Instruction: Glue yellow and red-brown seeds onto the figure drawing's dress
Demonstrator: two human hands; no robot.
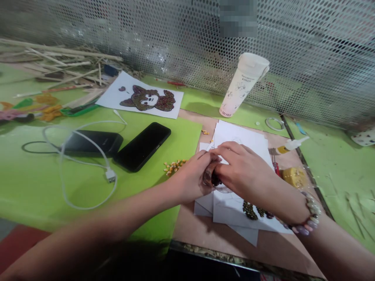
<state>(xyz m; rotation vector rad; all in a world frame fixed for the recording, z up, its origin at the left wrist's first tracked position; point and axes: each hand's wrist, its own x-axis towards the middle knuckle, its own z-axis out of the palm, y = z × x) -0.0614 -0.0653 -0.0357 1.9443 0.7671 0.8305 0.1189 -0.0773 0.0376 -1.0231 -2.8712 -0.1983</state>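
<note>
Holding one small clear jar [211, 180] between both hands, dark contents showing through, above a paper stack [238, 136].

Left hand [190, 176]: forearm entering from lower left, curled around the jar.
Right hand [244, 168]: knuckles up, forearm entering from lower right, closed on the jar from the other side and touching the left hand. Beaded bracelet [311, 210] at its wrist.

Both hands are clamped together, apparently to keep the jar steady over the sheets.

Below the right hand: dark seed patch [250, 210] on the paper.
Just left of the left hand: loose yellow seeds [174, 167].
Farther left of that hand: black phone [142, 146], second black device [93, 142], white cable [63, 171], all on a green mat [164, 136].
Ahead of the hands: finished seed animal picture [148, 98], white tumbler [243, 84].
Right of the right hand: glue bottle [288, 145], bagged yellow sponge [294, 177].
</note>
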